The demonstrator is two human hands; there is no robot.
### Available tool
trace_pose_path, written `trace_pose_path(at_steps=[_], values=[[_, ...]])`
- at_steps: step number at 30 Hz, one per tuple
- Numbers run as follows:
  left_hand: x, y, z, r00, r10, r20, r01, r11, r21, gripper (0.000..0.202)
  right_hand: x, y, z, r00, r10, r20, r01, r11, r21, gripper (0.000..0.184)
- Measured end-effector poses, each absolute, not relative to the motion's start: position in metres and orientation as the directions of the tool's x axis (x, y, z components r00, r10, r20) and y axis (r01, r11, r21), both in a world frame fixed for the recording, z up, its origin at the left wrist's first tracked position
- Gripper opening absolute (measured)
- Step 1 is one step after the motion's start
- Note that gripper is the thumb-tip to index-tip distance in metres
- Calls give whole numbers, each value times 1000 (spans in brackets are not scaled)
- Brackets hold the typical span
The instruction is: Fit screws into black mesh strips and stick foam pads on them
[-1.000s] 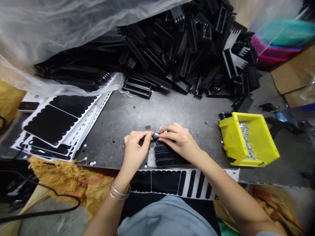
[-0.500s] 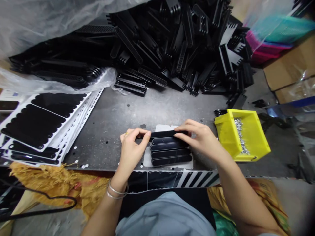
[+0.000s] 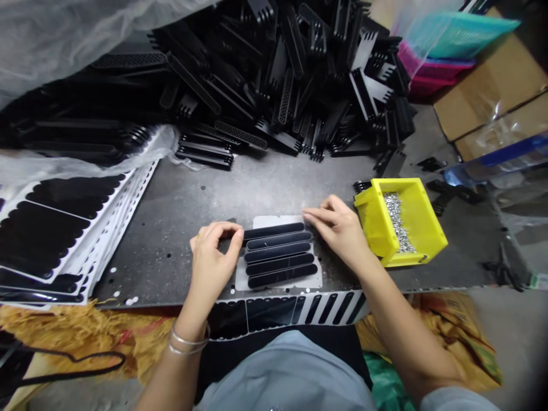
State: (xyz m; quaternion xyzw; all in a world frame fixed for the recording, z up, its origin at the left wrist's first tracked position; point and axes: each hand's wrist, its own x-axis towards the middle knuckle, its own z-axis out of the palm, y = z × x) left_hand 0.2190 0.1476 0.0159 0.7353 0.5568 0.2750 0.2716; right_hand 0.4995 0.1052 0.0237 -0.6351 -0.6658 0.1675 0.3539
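Note:
Several long black strips with rounded ends (image 3: 280,264) lie side by side on a pale sheet (image 3: 315,279) at the front of the worktable. My left hand (image 3: 214,245) pinches the left end of the farthest black strip (image 3: 274,230) between thumb and fingers. Just off that strip's right end is my right hand (image 3: 338,231), its thumb and fingertips drawn together. Whether anything small is between those fingertips cannot be made out. A yellow bin (image 3: 422,228) with small shiny metal pieces (image 3: 398,222) stands right of my right hand.
A large heap of black toothed plastic parts (image 3: 274,80) covers the back of the worktable (image 3: 180,200). Stacked sheets of black strips (image 3: 47,228) lie at left under clear plastic. Cardboard boxes (image 3: 483,85) stand at right. Another strip sheet (image 3: 269,314) hangs by the front edge.
My right hand has let go of the farthest strip's right end and drawn slightly away from it. My left hand keeps its pinch on the left end. The whole view has shifted.

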Motion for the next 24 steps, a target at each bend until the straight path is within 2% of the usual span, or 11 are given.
trace_pose_path(at_steps=[1, 4, 5, 8, 10, 12, 13, 16, 20, 22, 24], values=[[222, 145, 19, 301, 945, 131, 675, -308, 671, 30, 503, 97, 27, 130, 957, 260, 734, 84, -674, 19], [232, 139, 25, 597, 791, 136, 610, -557, 564, 98, 508, 61, 36, 252, 941, 225, 703, -18, -711, 21], [236, 138, 25, 665, 739, 110, 587, -608, 535, 111, 509, 48, 37, 257, 946, 199, 686, -34, -727, 21], [246, 133, 21, 700, 710, 76, 583, -629, 514, 109, 505, 18, 31, 177, 982, 72, 624, -56, -779, 29], [256, 123, 18, 650, 752, 107, 566, -574, 592, 106, 499, 10, 25, 77, 997, 29, 573, -21, -819, 68], [268, 109, 14, 588, 789, 177, 461, -507, 728, 115, 490, 15, 25, -43, 996, 80, 496, 91, -864, 113], [273, 102, 12, 569, 796, 207, 390, -483, 784, 120, 483, 21, 28, -98, 988, 122, 454, 154, -878, 124], [276, 90, 3, 611, 766, 200, 360, -493, 792, 138, 460, 51, 44, -209, 959, 191, 490, 271, -829, 123], [227, 97, 1, 575, 818, 11, 631, -453, 630, 169, 433, 84, 51, -390, 917, 87, 770, 377, -515, 114], [199, 101, 5, 534, 844, -55, 696, -402, 594, 168, 431, 87, 44, -452, 892, 11, 805, 413, -425, 120], [184, 100, 9, 524, 848, -83, 718, -386, 579, 161, 440, 80, 36, -434, 901, -20, 822, 387, -418, 127]])
